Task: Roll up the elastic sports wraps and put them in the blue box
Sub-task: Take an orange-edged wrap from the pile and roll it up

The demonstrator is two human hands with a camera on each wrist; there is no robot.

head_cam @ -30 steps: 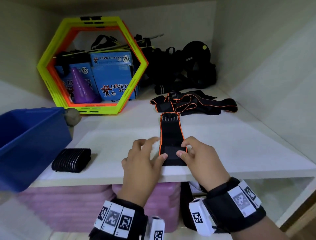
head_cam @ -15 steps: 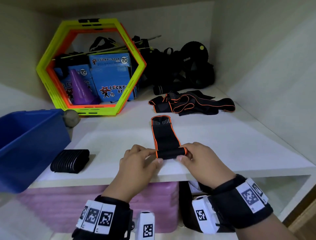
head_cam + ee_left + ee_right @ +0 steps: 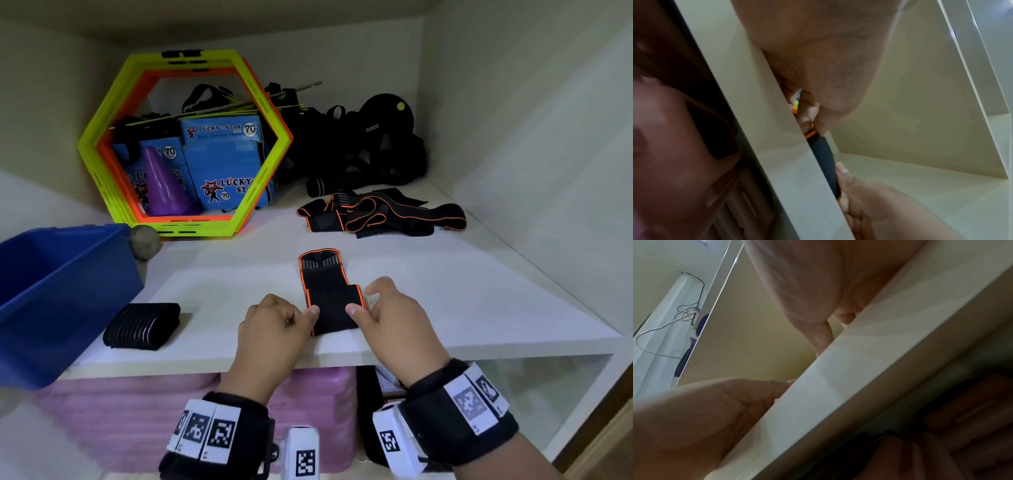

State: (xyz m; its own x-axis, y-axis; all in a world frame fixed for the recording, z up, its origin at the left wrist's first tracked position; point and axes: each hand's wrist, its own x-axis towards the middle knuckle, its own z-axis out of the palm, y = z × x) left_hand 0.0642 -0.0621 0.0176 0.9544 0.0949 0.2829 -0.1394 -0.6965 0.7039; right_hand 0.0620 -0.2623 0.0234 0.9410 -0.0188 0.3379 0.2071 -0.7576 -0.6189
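Observation:
A black elastic wrap with orange trim (image 3: 330, 305) lies on the white shelf (image 3: 462, 301) near its front edge. Its near part is rolled over; the far end lies flat. My left hand (image 3: 301, 313) pinches the roll's left end, and the left wrist view shows the fingers on the orange edge of the wrap (image 3: 824, 155). My right hand (image 3: 363, 301) holds the right end, thumb on top. A finished black roll (image 3: 142, 325) lies to the left, beside the blue box (image 3: 51, 291). More orange-trimmed wraps (image 3: 380, 216) lie piled behind. The right wrist view hides the wrap behind the shelf edge (image 3: 838, 386).
A yellow and orange hexagon frame (image 3: 185, 144) stands at the back left, with blue cartons and a purple cone inside. Black straps and gear (image 3: 370, 147) fill the back corner. A grey ball (image 3: 145, 241) sits by the box. Pink mats (image 3: 137, 421) lie below the shelf.
The wrap lay flat under my fingers; both hands have since rolled its near end away from me. The flat part is shorter and its far end has come away from the pile.

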